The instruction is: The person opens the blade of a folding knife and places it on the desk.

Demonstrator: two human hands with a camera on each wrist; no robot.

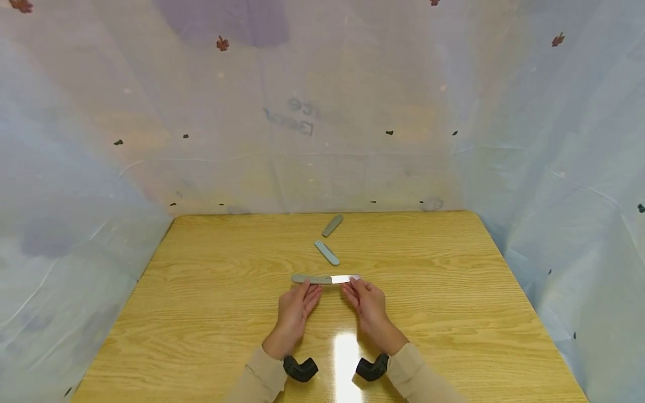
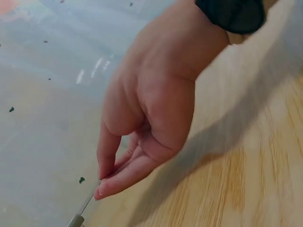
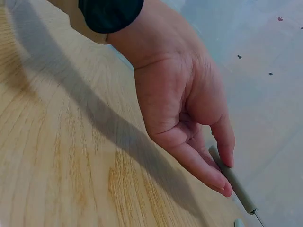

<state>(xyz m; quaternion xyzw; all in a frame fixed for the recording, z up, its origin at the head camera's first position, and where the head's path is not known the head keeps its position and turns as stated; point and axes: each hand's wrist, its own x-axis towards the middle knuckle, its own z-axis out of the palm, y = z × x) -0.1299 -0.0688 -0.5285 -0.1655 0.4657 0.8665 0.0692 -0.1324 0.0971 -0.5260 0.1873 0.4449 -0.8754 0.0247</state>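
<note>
Above the wooden table, an unfolded pocket knife (image 1: 305, 279) is held level between two hands. In the head view, my left hand (image 1: 293, 311) pinches its grey-green handle with thumb and fingers. My right hand (image 1: 372, 309) grips the tip end of the shiny blade (image 1: 341, 279). Thumb and fingertips close on the thin blade (image 2: 89, 202) in the left wrist view, with the handle end (image 2: 75, 221) at the lower edge. In the right wrist view, fingers pinch the handle (image 3: 242, 193), and the blade runs out of frame.
Beyond the hands lie two folded pocket knives: a light blue one (image 1: 327, 253) and a grey-green one (image 1: 332, 225) near the back edge. The wooden table (image 1: 201, 313) is bordered by translucent plastic sheeting (image 1: 322, 179). A black device (image 1: 301, 369) sits at each wrist.
</note>
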